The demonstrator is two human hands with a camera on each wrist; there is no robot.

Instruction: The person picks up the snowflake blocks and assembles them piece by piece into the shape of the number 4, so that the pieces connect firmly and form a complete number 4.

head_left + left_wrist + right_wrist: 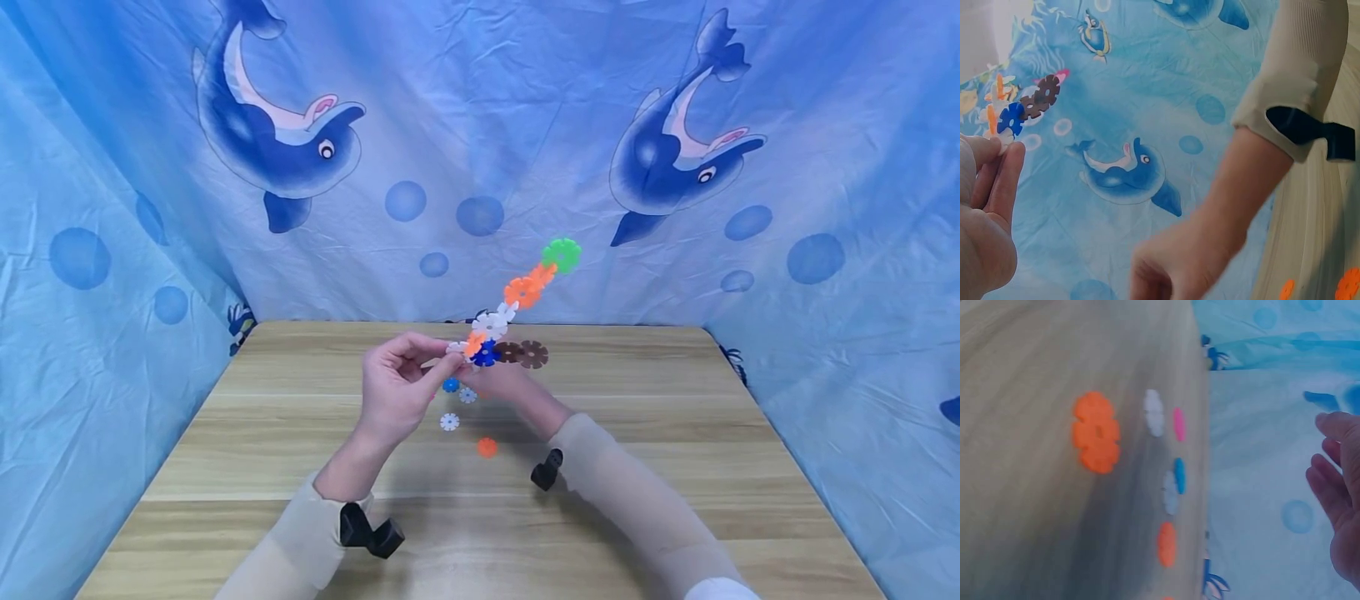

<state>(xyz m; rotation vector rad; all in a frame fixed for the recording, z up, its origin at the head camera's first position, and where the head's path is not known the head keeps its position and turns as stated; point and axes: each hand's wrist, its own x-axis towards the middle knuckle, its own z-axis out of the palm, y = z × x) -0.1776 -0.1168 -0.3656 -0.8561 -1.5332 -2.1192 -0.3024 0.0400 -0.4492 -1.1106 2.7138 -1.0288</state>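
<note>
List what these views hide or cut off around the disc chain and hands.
Right hand: head view, partly behind the left hand and disc chain.
Same hand's lower part: left wrist view, cut off by the bottom edge.
Pink disc: head view, mostly covered by the left hand.
Lowest orange disc: right wrist view, mostly below the bottom edge.

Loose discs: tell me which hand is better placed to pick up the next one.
Likely the right hand: it appears empty, and its wrist view shows discs lying within view. The left hand is pinching the chain.
</note>
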